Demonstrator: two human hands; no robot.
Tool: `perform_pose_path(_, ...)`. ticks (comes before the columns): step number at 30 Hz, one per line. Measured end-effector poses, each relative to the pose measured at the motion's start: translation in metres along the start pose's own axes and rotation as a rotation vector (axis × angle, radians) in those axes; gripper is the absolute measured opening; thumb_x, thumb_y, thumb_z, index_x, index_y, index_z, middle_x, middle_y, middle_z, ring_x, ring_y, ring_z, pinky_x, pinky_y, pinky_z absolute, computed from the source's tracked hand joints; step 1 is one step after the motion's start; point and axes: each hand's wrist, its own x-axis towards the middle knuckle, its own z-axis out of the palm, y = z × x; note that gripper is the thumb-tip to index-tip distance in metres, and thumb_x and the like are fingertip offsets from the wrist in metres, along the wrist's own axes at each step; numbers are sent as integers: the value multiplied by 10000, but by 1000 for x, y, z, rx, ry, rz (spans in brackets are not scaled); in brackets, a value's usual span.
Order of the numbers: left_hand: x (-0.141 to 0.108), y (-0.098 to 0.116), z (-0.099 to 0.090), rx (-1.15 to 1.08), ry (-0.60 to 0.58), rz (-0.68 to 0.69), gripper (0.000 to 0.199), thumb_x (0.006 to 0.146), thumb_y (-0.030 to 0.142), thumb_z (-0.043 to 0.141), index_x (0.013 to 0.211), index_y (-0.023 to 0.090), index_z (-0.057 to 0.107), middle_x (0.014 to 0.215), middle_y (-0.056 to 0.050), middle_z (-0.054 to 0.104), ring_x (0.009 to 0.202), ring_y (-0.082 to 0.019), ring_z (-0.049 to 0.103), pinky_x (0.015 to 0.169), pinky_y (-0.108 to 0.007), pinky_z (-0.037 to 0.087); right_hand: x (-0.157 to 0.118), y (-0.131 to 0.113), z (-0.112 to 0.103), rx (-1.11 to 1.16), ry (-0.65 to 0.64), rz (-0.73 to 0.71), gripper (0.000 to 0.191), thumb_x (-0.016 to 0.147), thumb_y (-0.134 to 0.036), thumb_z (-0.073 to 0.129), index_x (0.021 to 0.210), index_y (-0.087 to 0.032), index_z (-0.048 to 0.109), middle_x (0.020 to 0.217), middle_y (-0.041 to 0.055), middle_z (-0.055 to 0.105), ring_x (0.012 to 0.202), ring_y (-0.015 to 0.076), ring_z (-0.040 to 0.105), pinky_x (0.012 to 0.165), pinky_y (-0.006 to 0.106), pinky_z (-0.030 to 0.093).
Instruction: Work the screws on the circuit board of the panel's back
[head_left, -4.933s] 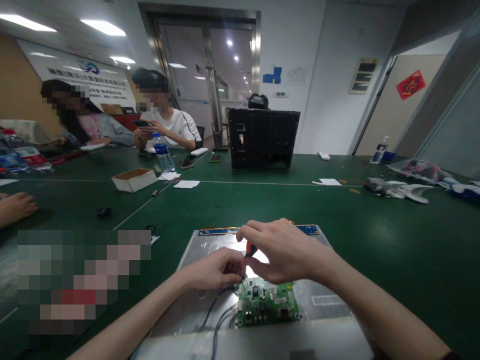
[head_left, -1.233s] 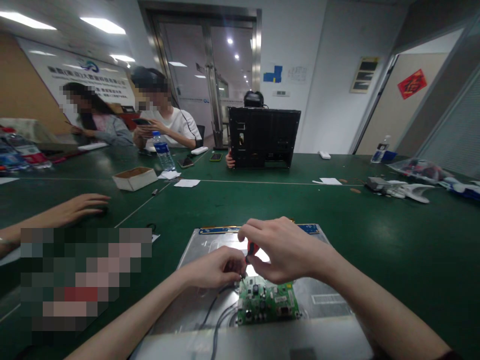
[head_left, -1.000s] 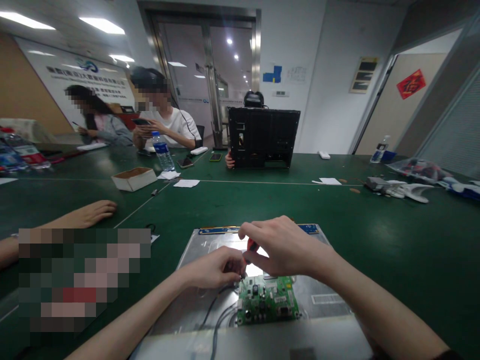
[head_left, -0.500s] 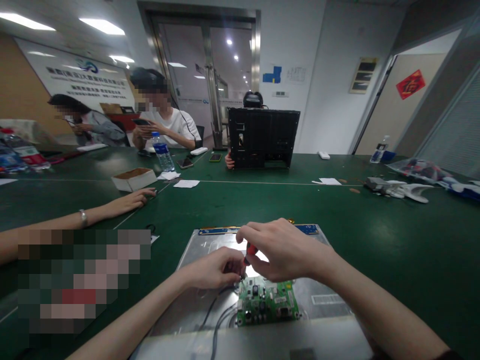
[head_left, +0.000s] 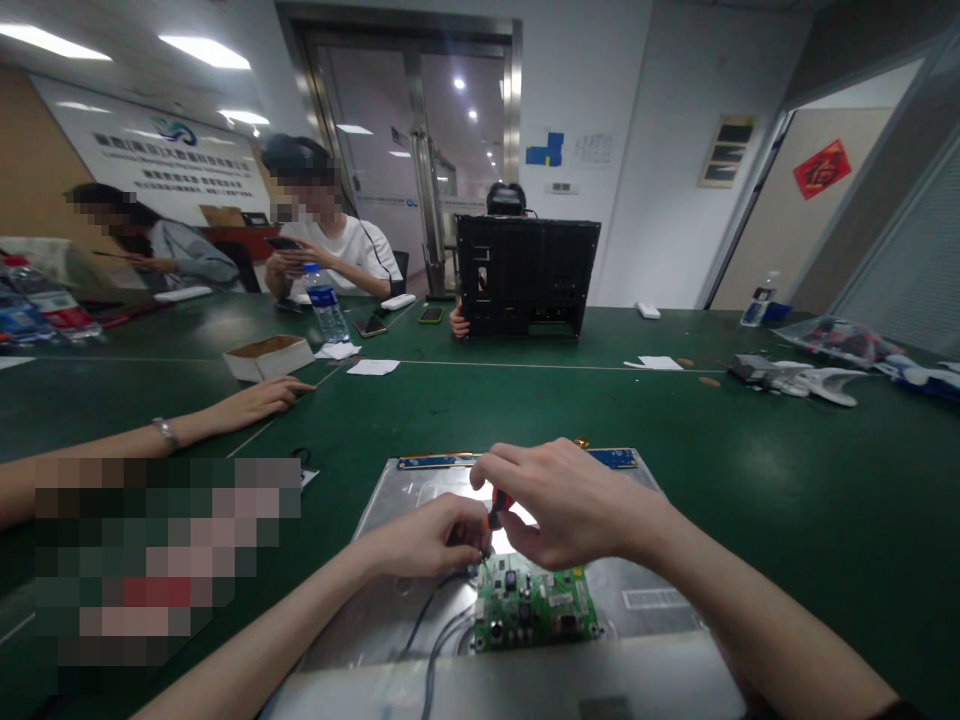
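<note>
My right hand (head_left: 566,505) grips the red and black handle of a screwdriver (head_left: 500,502), held upright over a green circuit board (head_left: 534,605). The fingers of my left hand (head_left: 439,535) are pinched by the screwdriver's lower end, at the board's far left corner; whether they hold the shaft or a small screw is hidden. Under the board lies a silvery metal display panel (head_left: 652,575) with a thin blue circuit strip (head_left: 435,463) along its far edge. Dark cables (head_left: 433,645) run from the board's left side toward me.
To the left, another person's hand (head_left: 262,398) rests on the green table (head_left: 675,430) beside an open white box (head_left: 270,358). Across from me, someone holds up a black monitor housing (head_left: 529,275). A water bottle (head_left: 326,305) and papers (head_left: 373,368) lie beyond.
My right hand and the screwdriver handle have turned very slightly; my left hand stays in place. The seated person at far left has shifted left, and the nearby person's hand has moved slightly.
</note>
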Motion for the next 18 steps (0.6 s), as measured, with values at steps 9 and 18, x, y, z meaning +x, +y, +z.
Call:
perform_pose_path(9, 0, 2, -2, -28, -53, 19, 89, 759, 263, 582, 799, 184, 569, 698, 22, 516, 655, -165, 503, 612, -274, 389, 4, 2, 3, -56, -12, 86, 201, 949, -322, 569, 1091, -182, 585, 849, 33, 754, 649, 159, 607, 533, 291, 220)
perform_pose_path(18, 0, -1, 0, -1, -25, -4, 121, 753, 263, 582, 835, 177, 605, 720, 6, 552, 687, -183, 543, 629, -282, 424, 1, -1, -1, 2, 7, 6, 267, 873, -199, 543, 1138, -168, 558, 1046, 68, 719, 708, 146, 596, 535, 283, 248)
